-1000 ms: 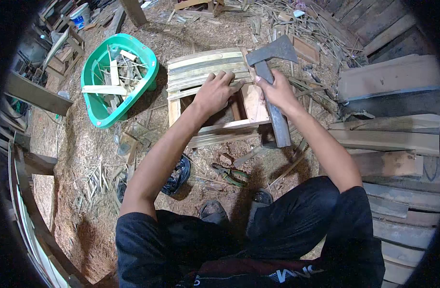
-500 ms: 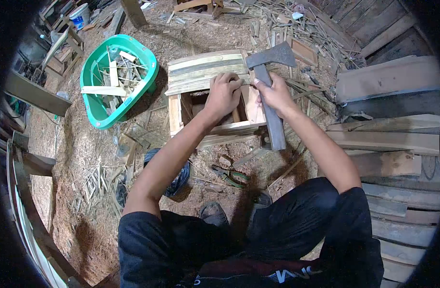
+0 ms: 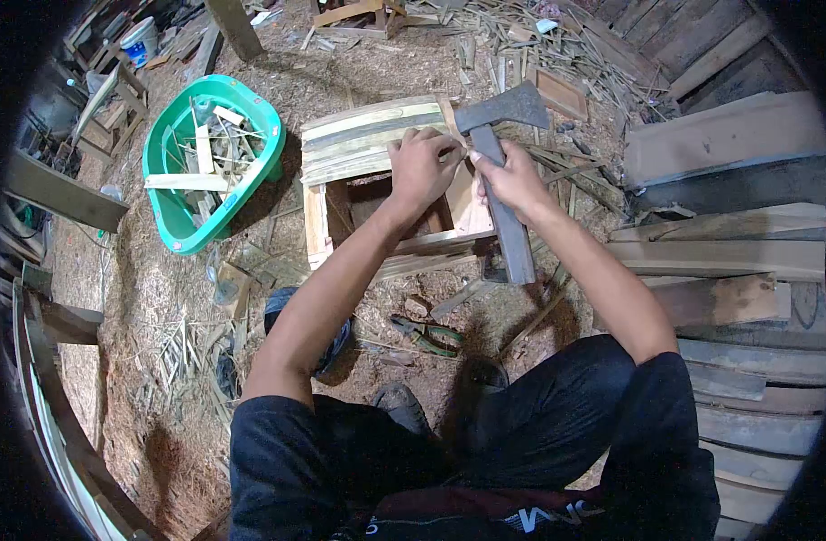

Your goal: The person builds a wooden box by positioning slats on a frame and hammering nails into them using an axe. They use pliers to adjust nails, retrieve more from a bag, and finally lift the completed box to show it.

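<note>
A small wooden box (image 3: 368, 128), partly covered with pale slats, sits on the ground in front of me; its near part is uncovered. My left hand (image 3: 419, 169) is over this opening, thumb and fingertips pinched together close to the box's right side. Whatever lies between those fingertips is too small to make out. My right hand (image 3: 516, 184) is closed round the handle of an axe (image 3: 508, 216), whose dark metal head points away from me. The two hands' fingertips nearly meet. Pliers (image 3: 426, 335) with green grips lie below the box.
To the left stands a green plastic tub (image 3: 180, 236) with wood scraps in it. Boards (image 3: 729, 252) are stacked along the right. Wood shavings and offcuts cover the ground, and a white bucket (image 3: 140, 42) is at the far left.
The view has shifted slightly, so the box and tub appear a little farther left. My left fingers have moved slightly relative to the box's right edge; the axe stays in my right hand.
</note>
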Demonstrator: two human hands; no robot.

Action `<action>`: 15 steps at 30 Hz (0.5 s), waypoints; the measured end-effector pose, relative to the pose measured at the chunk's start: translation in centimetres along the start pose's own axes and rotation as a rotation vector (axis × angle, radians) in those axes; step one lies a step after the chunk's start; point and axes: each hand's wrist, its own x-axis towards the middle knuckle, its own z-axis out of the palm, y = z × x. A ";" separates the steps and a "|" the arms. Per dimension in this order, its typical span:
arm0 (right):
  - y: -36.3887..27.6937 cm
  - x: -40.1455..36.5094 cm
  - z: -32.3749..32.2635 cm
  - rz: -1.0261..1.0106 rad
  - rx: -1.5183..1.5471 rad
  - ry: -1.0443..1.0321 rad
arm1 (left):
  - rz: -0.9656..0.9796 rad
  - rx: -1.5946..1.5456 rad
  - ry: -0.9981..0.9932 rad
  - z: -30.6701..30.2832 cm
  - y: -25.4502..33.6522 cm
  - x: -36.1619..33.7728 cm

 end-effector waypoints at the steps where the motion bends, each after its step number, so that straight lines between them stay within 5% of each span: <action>1: 0.4 0.2 0.0 -0.009 0.009 0.017 | 0.005 0.010 0.005 0.2 0.1 0.0; 15: -0.1 -0.2 0.1 0.021 0.088 -0.016 | 0.095 -0.036 0.136 1.9 0.5 -0.4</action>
